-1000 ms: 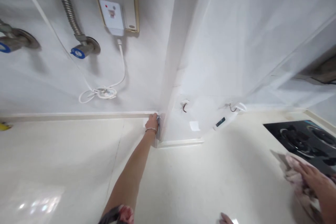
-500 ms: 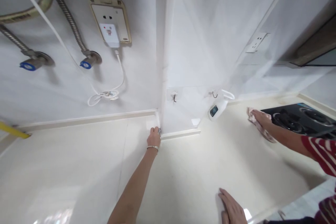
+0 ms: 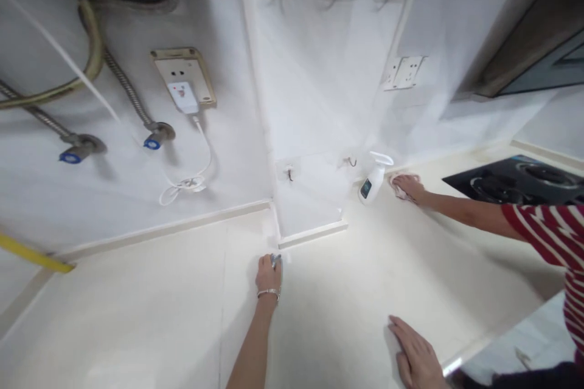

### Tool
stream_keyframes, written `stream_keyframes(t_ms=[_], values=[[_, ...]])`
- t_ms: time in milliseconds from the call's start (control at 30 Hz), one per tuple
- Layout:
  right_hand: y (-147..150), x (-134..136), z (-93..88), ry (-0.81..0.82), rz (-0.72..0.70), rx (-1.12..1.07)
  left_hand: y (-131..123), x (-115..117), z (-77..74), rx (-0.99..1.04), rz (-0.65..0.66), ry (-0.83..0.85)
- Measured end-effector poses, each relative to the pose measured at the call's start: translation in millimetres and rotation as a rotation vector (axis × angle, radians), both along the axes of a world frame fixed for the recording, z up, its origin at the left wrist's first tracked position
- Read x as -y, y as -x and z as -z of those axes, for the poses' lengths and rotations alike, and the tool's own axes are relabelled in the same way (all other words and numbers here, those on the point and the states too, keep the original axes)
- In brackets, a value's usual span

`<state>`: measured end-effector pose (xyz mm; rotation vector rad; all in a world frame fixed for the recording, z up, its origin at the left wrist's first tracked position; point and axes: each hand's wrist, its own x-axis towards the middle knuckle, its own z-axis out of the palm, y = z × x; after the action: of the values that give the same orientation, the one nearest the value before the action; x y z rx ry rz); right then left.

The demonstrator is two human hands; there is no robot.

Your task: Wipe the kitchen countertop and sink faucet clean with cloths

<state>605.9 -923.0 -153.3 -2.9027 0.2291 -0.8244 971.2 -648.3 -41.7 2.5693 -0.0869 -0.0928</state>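
My left hand (image 3: 269,276), with a bracelet at the wrist, is closed on the pale countertop (image 3: 173,304), just in front of the wall corner. A bit of something bluish-grey (image 3: 275,260) shows at its fingers; most of it is hidden, and I cannot make out its kind. My right hand (image 3: 417,352) lies flat near the counter's front edge, fingers stretched out and holding nothing.
At the right, a co-worker's hand (image 3: 409,187) presses a pinkish cloth (image 3: 398,187) onto the counter. Beside it stands a white spray bottle (image 3: 371,185). Farther right is a black gas hob (image 3: 497,185). A plug (image 3: 183,97), water valves (image 3: 75,155) and a yellow pipe (image 3: 31,252) line the left.
My left hand has drawn back from the wall corner toward me. The co-worker's hand and cloth have moved left, close to the spray bottle. My right hand stays flat; the view has shifted.
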Motion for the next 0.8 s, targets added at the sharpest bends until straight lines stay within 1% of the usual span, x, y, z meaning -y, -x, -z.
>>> stream_keyframes(t_ms=[100,167,367,533,667,800], values=[[0.2,-6.4,-2.4,-0.066,0.041,-0.014,-2.5,-17.5,1.2,-0.033,0.029,0.04],[0.7,-9.2,-3.8,-0.092,0.048,-0.015,-9.3,-21.2,1.1,-0.04,0.044,0.065],[1.8,-10.4,-8.0,-0.089,0.038,-0.014,-41.7,-11.6,3.4,0.042,0.019,0.125],[4.8,-11.2,-16.0,-0.127,0.043,-0.055,-61.9,-13.6,13.4,0.037,0.126,0.152],[6.6,-12.2,-20.8,-0.126,0.052,-0.086,-65.9,-17.2,21.1,0.032,0.17,0.117],[7.3,-13.0,-23.3,-0.136,0.054,-0.108,-62.3,-13.5,22.3,0.026,0.19,0.048]])
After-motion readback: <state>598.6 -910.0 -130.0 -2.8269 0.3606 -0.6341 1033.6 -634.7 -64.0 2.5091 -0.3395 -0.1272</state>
